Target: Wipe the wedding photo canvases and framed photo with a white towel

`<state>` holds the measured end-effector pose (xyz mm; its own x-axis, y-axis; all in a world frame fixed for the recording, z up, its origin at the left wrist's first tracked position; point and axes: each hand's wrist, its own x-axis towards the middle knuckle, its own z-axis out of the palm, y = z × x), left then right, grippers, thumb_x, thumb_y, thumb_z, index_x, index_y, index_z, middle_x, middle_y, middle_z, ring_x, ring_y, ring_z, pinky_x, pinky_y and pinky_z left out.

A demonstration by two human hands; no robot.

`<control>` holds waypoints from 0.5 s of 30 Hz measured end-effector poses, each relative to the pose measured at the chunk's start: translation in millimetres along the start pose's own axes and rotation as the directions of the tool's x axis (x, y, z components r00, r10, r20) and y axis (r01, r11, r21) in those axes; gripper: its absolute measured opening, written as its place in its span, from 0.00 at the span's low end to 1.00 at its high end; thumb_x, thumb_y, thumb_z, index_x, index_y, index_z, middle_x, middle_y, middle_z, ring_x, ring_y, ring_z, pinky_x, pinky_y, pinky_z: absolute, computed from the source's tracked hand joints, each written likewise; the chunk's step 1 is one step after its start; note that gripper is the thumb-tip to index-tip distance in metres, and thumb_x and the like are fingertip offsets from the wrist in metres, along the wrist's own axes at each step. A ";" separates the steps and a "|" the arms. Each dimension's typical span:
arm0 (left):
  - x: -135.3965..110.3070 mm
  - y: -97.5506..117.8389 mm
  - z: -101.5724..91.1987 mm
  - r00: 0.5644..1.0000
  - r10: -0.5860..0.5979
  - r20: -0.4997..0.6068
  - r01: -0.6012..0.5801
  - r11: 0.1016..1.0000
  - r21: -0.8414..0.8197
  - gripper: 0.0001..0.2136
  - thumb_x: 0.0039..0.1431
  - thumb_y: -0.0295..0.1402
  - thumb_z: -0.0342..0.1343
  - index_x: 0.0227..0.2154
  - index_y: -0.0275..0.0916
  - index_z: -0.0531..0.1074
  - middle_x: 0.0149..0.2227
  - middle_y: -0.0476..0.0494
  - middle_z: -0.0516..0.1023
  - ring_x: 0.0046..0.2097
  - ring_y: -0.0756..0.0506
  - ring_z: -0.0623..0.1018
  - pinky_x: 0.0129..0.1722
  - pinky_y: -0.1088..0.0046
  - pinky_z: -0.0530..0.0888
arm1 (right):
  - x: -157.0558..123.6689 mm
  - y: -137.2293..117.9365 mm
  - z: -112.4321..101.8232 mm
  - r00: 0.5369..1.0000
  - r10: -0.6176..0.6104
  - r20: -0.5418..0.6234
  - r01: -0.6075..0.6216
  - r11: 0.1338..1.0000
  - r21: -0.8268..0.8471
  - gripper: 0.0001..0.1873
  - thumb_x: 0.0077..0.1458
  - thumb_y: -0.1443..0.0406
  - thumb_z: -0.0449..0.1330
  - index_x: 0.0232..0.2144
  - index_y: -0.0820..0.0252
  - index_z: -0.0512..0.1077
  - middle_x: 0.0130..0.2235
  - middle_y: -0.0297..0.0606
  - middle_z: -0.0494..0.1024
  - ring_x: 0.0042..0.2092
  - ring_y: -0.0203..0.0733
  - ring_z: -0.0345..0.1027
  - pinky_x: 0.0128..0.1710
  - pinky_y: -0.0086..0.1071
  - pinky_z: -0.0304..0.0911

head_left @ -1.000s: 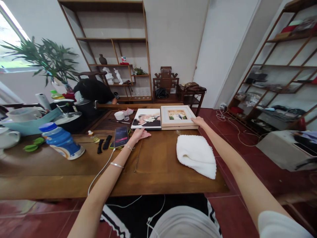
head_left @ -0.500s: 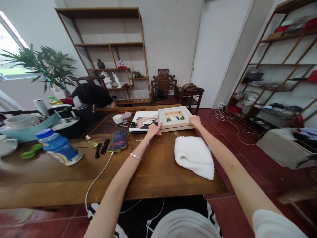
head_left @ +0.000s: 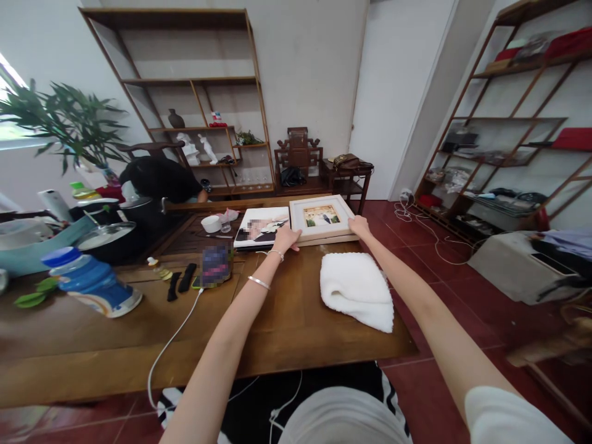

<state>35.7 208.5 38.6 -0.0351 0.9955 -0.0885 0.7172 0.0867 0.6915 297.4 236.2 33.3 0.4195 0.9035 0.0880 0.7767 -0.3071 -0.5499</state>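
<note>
A white picture frame point(head_left: 300, 223) with a small photo in its mat lies near the table's far edge, on top of another pale frame. My left hand point(head_left: 287, 238) is closed on its near left corner, and my right hand point(head_left: 359, 226) grips its right side. Just left of it lies a photo panel point(head_left: 259, 226) with a white and dark picture, close by my left hand. A folded white towel point(head_left: 356, 290) rests on the table between my forearms.
On the wooden table point(head_left: 277, 333) stand a blue bottle point(head_left: 95, 280), a charging phone point(head_left: 215, 266), black straps point(head_left: 179, 282), a small dropper bottle point(head_left: 160, 269) and a white cup point(head_left: 211, 224). A person point(head_left: 160, 179) leans low across the table. Shelves point(head_left: 185, 80) line the wall.
The whole view has shifted a little, so things appear further left. My left hand has edged nearer the frame's corner; the frame stays in about the same place on the table.
</note>
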 end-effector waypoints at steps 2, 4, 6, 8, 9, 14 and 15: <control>-4.7 2.2 -0.2 1.000 -0.003 0.007 0.002 1.000 0.014 0.22 0.54 0.41 0.53 0.44 0.25 0.68 0.19 0.37 0.77 0.22 0.40 0.78 0.31 0.70 0.70 | 0.5 3.0 0.6 1.000 -0.018 -0.014 0.018 1.000 0.010 0.17 0.58 0.61 0.55 0.48 0.63 0.65 0.48 0.43 0.68 0.45 0.44 0.66 0.42 0.42 0.66; -9.0 3.3 -0.6 1.000 -0.002 0.010 0.002 1.000 0.027 0.22 0.55 0.41 0.52 0.45 0.26 0.67 0.21 0.36 0.78 0.22 0.41 0.78 0.31 0.71 0.70 | 0.9 6.1 1.5 0.999 -0.037 -0.029 0.038 0.999 0.020 0.17 0.58 0.61 0.55 0.48 0.63 0.65 0.48 0.43 0.68 0.45 0.44 0.66 0.42 0.42 0.66; -13.3 4.1 -0.9 1.000 -0.001 0.004 0.001 0.999 0.042 0.23 0.56 0.42 0.51 0.46 0.26 0.66 0.24 0.36 0.79 0.23 0.43 0.78 0.33 0.71 0.71 | 0.9 9.3 2.8 0.997 -0.057 -0.046 0.058 0.998 0.033 0.17 0.58 0.61 0.55 0.48 0.63 0.65 0.48 0.43 0.68 0.45 0.44 0.66 0.42 0.43 0.66; -17.4 5.2 -0.6 1.000 0.000 -0.014 0.001 0.998 0.062 0.23 0.56 0.42 0.50 0.46 0.25 0.66 0.26 0.34 0.79 0.25 0.43 0.79 0.36 0.71 0.71 | 0.4 12.6 4.3 0.995 -0.078 -0.067 0.082 0.995 0.049 0.17 0.58 0.61 0.55 0.48 0.62 0.65 0.48 0.42 0.68 0.45 0.43 0.66 0.42 0.43 0.66; -19.4 6.0 -0.3 1.000 0.002 -0.026 0.000 0.997 0.074 0.23 0.57 0.43 0.49 0.45 0.24 0.66 0.27 0.33 0.79 0.27 0.43 0.79 0.37 0.71 0.71 | -0.1 14.4 5.2 0.993 -0.091 -0.078 0.095 0.994 0.059 0.17 0.59 0.61 0.55 0.48 0.62 0.65 0.48 0.42 0.68 0.45 0.43 0.66 0.42 0.43 0.66; -26.7 8.7 3.5 0.996 0.029 -0.087 -0.017 0.991 0.130 0.23 0.58 0.44 0.47 0.44 0.24 0.67 0.32 0.28 0.78 0.32 0.40 0.80 0.39 0.69 0.70 | -3.6 23.0 9.0 0.971 -0.175 -0.162 0.196 0.973 0.119 0.15 0.59 0.61 0.53 0.46 0.64 0.66 0.47 0.44 0.70 0.44 0.44 0.67 0.43 0.42 0.65; -27.4 8.5 4.4 0.994 0.035 -0.102 -0.020 0.990 0.140 0.23 0.58 0.44 0.47 0.44 0.24 0.67 0.35 0.26 0.77 0.34 0.39 0.80 0.39 0.68 0.70 | -4.4 24.1 9.5 0.963 -0.197 -0.185 0.223 0.966 0.132 0.14 0.60 0.62 0.52 0.44 0.66 0.66 0.45 0.47 0.71 0.44 0.46 0.67 0.43 0.41 0.63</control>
<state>45.8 181.8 43.8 -0.0807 0.9967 0.0088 0.8082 0.0603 0.5858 309.8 227.7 11.7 0.3379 0.8751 0.3466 0.7815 -0.0557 -0.6214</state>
